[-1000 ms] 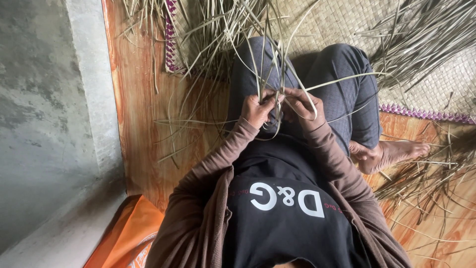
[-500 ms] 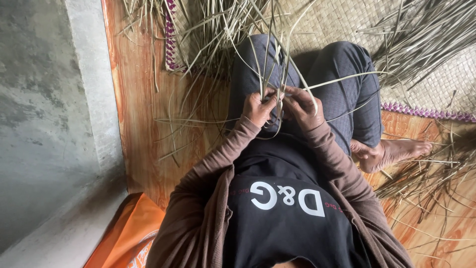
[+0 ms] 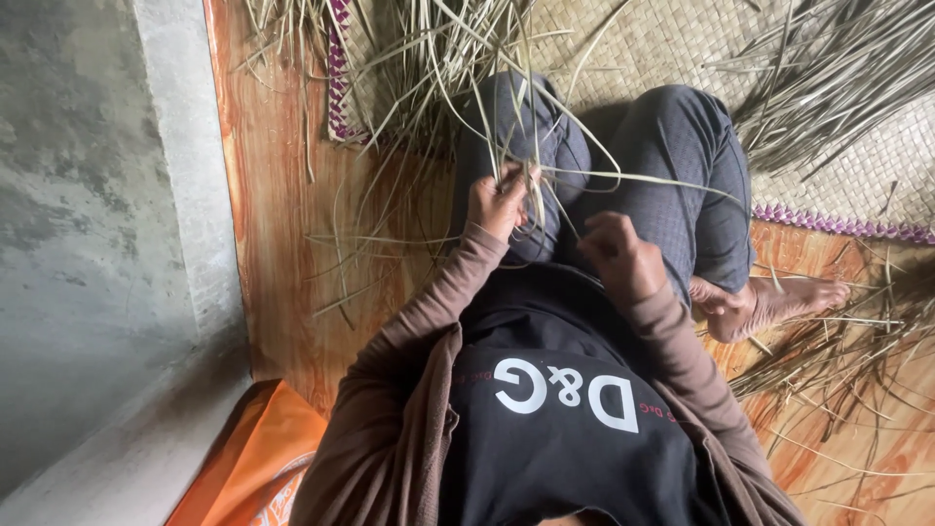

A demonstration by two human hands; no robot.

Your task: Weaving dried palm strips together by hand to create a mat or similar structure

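Observation:
I sit cross-legged on a woven straw mat [image 3: 662, 49], grey trousers over my knees. My left hand [image 3: 499, 203] is shut around a bunch of long dry reed strips [image 3: 438, 78] that fan up across my left knee and onto the mat. My right hand [image 3: 621, 255] is a closed fist lower down, close to my lap and apart from the left hand; it seems to pinch one thin strip leading back to the bunch. One long strip [image 3: 662, 180] runs sideways over my right knee.
The mat's purple zigzag edging [image 3: 828, 222] crosses at right, above my bare foot [image 3: 779, 302]. More loose strips [image 3: 847, 360] lie on the wood-patterned floor [image 3: 282, 244]. A grey concrete ledge [image 3: 185, 195] lines the left side. Orange cloth [image 3: 263, 458] lies at bottom left.
Both hands worked close together on the strips at my knee. Now my right hand has drawn back toward my lap while the left stays on the bunch.

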